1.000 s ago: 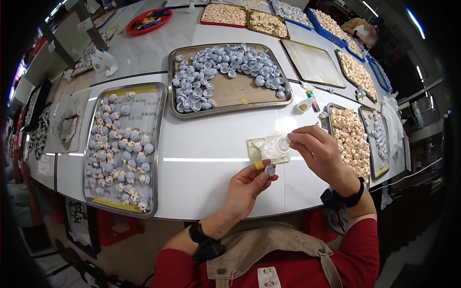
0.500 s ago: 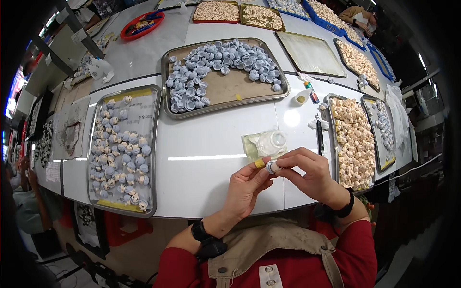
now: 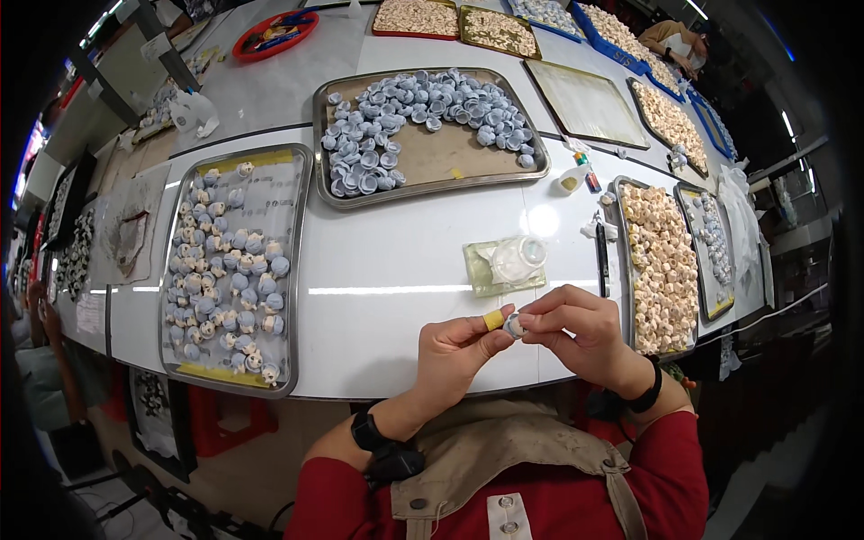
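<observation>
At the left end of the bench [image 3: 378,342], a metal tray [image 3: 301,270] runs back from the near edge, scattered with rounded blue-and-cream pieces [image 3: 238,282]. To its right, farther back from the near edge, a wider tray [image 3: 445,155] carries hollow blue cups [image 3: 367,160], heaped along its left and far sides, with its brown middle bare. Over the near edge, the left hand [image 3: 454,355], one fingertip wrapped in a yellow band [image 3: 493,319], has thumb and finger pinched together on a small blue and white piece [image 3: 514,327], which is off the bench between the two hands. Just beyond, a clear container [image 3: 520,259] rests on a pale green pad [image 3: 481,277]; a little bottle [image 3: 570,182] stands farther back. The right hand [image 3: 583,337] meets the left at the same piece, its thumb and fingers nearly together and gripping its right side. Beyond that hand lies a slim black tool [image 3: 602,261]. Next comes a tray [image 3: 628,261] packed with cream pieces [image 3: 663,270], then, at the right end, a narrower tray [image 3: 717,292] of small bluish pieces [image 3: 714,236].
</observation>
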A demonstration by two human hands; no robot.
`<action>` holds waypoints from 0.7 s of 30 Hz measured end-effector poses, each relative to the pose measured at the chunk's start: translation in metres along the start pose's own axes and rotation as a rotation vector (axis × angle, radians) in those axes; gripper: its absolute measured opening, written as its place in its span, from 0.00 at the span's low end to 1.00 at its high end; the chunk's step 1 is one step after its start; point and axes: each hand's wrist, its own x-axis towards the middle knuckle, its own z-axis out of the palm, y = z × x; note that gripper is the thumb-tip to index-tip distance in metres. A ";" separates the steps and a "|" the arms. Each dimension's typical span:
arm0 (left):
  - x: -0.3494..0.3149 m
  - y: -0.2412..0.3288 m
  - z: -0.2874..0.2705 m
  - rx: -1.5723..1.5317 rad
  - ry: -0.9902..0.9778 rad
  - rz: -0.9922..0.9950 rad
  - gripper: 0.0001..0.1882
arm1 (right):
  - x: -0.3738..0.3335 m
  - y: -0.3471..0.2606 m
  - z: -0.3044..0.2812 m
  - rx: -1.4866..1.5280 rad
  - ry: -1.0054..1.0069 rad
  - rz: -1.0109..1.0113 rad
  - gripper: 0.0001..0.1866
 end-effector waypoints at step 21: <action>-0.001 0.004 0.009 -0.462 -0.244 -0.572 0.22 | -0.018 0.015 0.006 0.004 0.090 -0.118 0.19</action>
